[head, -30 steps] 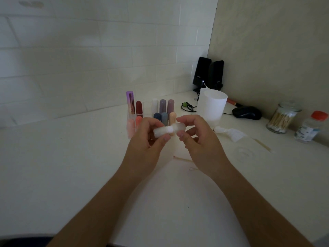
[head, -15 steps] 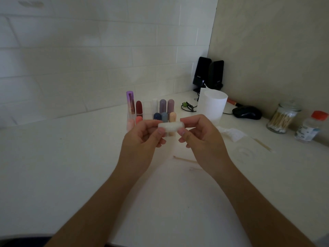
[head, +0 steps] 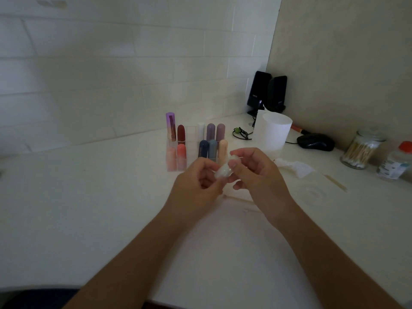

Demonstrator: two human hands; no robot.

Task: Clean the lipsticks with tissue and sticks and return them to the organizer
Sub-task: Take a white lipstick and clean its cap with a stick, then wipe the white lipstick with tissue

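head view looks down on a pale white countertop [head: 89, 219] set in a dim corner, with white tiled wall [head: 111, 74] behind and a beige wall [head: 345, 63] to the right. two black speakers [head: 267, 92] stand in the corner, a white cup [head: 273, 132] just in front of them, a black mouse [head: 315, 142] to its right. further right sit a glass jar of cotton swabs [head: 359, 152] and a small bottle with a red cap [head: 396, 161]. a crumpled tissue [head: 294, 167] lies on the counter near the right hand, and a thin wooden stick [head: 335, 186] lies beyond it. another stick [head: 238, 199] lies on the counter beneath the hands.

a clear organizer [head: 191, 148] stands behind the hands, holding upright lipsticks in two rows: purple, dark red, white and two mauve at the back; pink, coral, navy, grey-blue and peach in front.

both hands are raised above the counter in front of the organizer. left hand [head: 196, 186] pinches the lower left end of a pale translucent lipstick [head: 225, 170] between thumb and fingertips; right hand [head: 258, 175] grips its upper right end, thumb on top. the lipstick's long axis runs on a slant, low at the left and rising toward the right and away from the camera. its surface is blurred, so cap and base cannot be told apart.
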